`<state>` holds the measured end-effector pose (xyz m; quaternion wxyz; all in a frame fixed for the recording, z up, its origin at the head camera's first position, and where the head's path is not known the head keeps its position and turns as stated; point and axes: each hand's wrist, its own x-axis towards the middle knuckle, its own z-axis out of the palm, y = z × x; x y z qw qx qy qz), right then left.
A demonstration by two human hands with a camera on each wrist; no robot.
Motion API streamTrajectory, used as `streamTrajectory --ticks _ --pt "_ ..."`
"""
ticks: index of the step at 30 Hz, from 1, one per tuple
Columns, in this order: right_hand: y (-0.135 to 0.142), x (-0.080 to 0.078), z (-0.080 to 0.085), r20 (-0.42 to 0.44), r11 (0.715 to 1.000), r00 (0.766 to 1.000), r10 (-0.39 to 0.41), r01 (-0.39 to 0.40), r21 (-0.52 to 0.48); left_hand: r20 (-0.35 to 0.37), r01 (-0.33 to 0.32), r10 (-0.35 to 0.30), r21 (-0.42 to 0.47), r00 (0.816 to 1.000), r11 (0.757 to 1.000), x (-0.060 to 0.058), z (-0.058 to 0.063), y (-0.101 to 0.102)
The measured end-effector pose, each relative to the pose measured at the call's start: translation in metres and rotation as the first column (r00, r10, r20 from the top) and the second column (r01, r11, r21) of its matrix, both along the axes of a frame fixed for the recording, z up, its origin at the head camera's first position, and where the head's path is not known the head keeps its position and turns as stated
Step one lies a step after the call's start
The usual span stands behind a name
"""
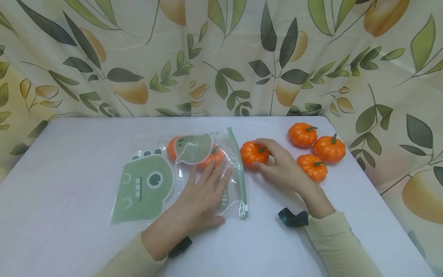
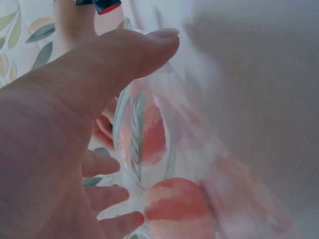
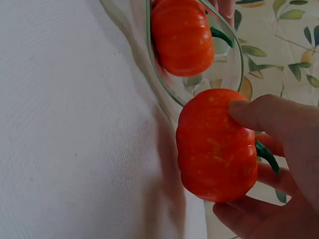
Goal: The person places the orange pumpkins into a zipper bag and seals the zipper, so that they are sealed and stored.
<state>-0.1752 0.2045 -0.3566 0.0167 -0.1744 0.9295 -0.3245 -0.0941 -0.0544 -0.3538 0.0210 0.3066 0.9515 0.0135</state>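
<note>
A clear zip bag (image 1: 207,184) with a green monster print lies flat on the table, its green-edged mouth facing right. Inside it are two orange toy pumpkins; one (image 3: 182,40) shows just within the mouth in the right wrist view. My left hand (image 1: 204,196) rests on the bag with fingers spread, fingertips beside the nearer pumpkin inside. My right hand (image 1: 282,167) grips another orange pumpkin (image 3: 217,144) between thumb and fingers, right at the bag's mouth. In the right wrist view the mouth gapes, and the held pumpkin is just outside it.
Three more pumpkins stand in a group at the table's right: one at the back (image 1: 302,135), one by the right edge (image 1: 328,149) and one in front (image 1: 312,168). A leaf-patterned curtain (image 1: 221,57) hangs behind the white table (image 1: 69,161).
</note>
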Motion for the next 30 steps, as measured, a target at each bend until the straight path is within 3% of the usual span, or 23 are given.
streamTrajectory --ticks 7,18,25,30 --pt "-0.007 0.003 -0.001 0.040 0.992 0.995 0.089 -0.085 -0.091 0.010 -0.035 0.035 -0.001 0.999 0.999 0.000 -0.001 0.001" --pt "-0.016 0.005 -0.008 0.073 0.975 0.983 0.169 -0.156 -0.158 0.011 -0.017 0.017 -0.015 1.000 1.000 0.000 -0.002 0.003" --pt "-0.019 0.004 -0.016 0.198 0.968 0.973 0.122 -0.073 -0.240 0.023 0.002 -0.002 -0.018 1.000 1.000 0.000 -0.001 0.002" --pt "-0.022 0.003 -0.024 0.283 0.944 0.953 0.108 -0.009 -0.328 0.024 0.020 -0.020 -0.002 1.000 1.000 -0.001 -0.002 0.002"
